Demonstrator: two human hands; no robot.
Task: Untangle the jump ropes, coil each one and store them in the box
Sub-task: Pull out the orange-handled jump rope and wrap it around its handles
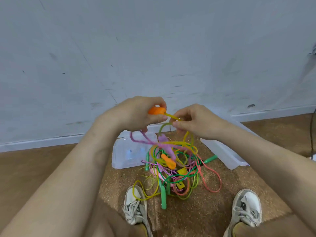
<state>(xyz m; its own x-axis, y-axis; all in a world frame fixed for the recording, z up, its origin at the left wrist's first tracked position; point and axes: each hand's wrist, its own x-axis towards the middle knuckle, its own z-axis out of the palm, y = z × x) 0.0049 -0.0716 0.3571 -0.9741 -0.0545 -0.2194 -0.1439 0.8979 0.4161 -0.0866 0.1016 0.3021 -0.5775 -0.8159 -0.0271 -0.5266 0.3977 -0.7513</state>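
Orange plastic of one handle (157,111) is gripped in the curled left hand (135,114), and its yellow cord (173,116) is pinched by the right hand (196,123), above the tangle (172,168) heaped on the mat (205,211) beside the clear box (118,161). Should the cord be pulled hard, crossing loops would likely be cinched into knots.

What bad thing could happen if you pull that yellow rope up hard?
The yellow rope, pinched by the right hand beside the orange handle in the left hand, runs down into the tangled pile, so a hard pull may tighten knots. A yellow loop lies over the left shoe and could catch on it.
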